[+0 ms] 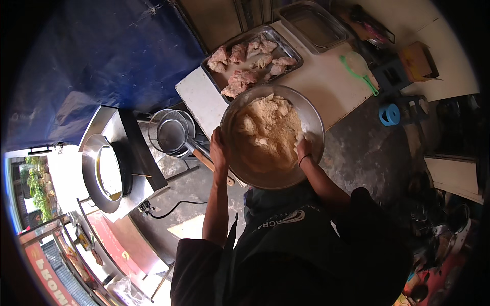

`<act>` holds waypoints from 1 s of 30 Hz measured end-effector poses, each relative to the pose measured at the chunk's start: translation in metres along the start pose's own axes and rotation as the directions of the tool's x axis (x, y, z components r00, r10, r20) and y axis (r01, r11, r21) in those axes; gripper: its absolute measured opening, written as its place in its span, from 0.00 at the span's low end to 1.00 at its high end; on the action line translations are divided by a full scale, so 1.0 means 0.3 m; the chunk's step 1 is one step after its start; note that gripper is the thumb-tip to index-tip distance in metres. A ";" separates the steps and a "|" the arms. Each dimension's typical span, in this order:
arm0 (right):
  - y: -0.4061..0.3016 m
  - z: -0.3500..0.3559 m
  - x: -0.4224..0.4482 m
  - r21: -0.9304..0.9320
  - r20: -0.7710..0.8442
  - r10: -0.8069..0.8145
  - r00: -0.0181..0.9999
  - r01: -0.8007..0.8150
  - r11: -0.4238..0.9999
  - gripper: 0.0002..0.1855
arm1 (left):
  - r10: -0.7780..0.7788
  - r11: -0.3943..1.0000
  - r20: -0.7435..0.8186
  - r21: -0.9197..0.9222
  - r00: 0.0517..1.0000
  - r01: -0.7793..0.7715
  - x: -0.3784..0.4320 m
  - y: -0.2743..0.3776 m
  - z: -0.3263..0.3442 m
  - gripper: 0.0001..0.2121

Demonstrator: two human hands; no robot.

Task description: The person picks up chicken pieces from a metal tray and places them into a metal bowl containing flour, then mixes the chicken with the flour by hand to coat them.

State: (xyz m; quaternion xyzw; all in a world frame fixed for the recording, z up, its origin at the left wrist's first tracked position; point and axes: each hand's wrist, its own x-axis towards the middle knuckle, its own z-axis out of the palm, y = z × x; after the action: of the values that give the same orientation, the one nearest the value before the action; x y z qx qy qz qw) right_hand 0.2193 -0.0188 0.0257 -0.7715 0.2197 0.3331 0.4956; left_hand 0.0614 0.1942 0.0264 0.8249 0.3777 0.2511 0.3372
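A wide metal bowl (316, 122) is held close in front of me, with breading flour (273, 122) and coated pieces in it. My left hand (219, 151) grips the bowl's rim on the left side. Inside the bowl, at its right side, my right hand (304, 147) touches the flour; its fingertips are partly hidden, and whether it holds a piece cannot be told. Beyond the bowl, a metal tray (294, 53) carries several flour-coated pieces of raw chicken (239, 82).
Left of me are a large wok (90, 172) on a metal stand and a wire strainer (168, 132) with a wooden handle. An empty-looking metal pan (314, 26), a green-rimmed sieve (356, 65) and a cardboard box (419, 61) stand farther right.
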 end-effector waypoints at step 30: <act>-0.015 0.323 0.084 0.407 0.419 -0.585 0.695 0.432 0.805 0.26 | 0.055 0.998 0.006 0.038 0.998 -0.056 0.025 0.025 0.001 0.11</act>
State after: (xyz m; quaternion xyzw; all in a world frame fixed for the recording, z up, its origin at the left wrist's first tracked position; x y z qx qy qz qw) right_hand 0.2107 0.0711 -0.0177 -0.6032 -0.1045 0.3446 0.7117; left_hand 0.0693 0.1964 0.0330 0.8421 0.3586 0.2511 0.3150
